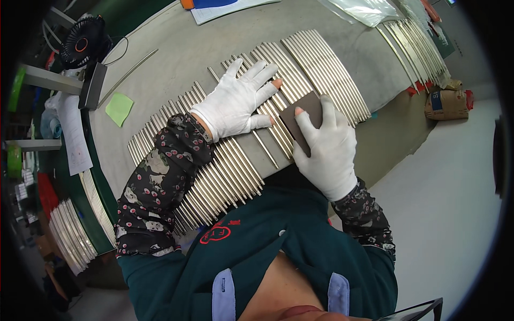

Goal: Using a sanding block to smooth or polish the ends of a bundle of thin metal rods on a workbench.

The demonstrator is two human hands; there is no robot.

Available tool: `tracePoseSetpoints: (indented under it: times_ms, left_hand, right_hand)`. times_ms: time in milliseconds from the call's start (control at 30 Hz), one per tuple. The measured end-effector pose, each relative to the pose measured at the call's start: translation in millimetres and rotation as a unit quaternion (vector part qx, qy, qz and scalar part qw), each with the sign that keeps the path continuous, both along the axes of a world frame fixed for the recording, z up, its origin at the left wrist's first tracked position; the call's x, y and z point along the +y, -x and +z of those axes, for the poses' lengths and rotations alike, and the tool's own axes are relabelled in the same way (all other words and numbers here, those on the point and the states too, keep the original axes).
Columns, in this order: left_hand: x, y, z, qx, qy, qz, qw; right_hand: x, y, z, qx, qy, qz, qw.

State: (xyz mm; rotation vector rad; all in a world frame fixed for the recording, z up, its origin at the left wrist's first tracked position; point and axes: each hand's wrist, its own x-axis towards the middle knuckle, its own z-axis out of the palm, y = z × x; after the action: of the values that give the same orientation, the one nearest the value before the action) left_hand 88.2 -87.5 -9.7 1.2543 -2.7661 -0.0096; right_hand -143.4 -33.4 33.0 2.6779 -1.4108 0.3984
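Note:
Shiny metal rods lie side by side in groups across the grey table cover: a left group (227, 174), a middle group (284, 72) and a right group (329, 75). My left hand (235, 101), in a white glove with some fingertips bare, lies flat with fingers spread over the rods between the left and middle groups. A single rod (265, 148) runs out beneath it toward me. My gloved right hand (329, 152) grips a flat dark brown block (309, 107), which looks like a sanding sponge. The block rests on the near part of the middle rods.
A black fan (83, 43) stands at the far left, near a loose rod (128, 77) and a yellow-green paper (119, 108). Papers (225, 9) and clear plastic (367, 9) lie at the back. More rods (415, 53) sit at the far right, beside a brown bag (448, 104).

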Motion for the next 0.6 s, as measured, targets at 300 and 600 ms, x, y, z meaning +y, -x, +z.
tracePoseSetpoints:
  times_ms: [300, 600]
  left_hand:
    - [-0.6, -1.0, 0.0, -0.004, -0.001, -0.001, 1.000]
    - [-6.9, 8.8, -3.8, 0.005, 0.010, 0.008, 1.000]
  right_hand:
    - [42.1, 59.6, 11.8, -0.067, -0.043, -0.046, 0.996]
    - [9.3, 24.9, -0.1, -0.010, 0.005, -0.025, 1.000]
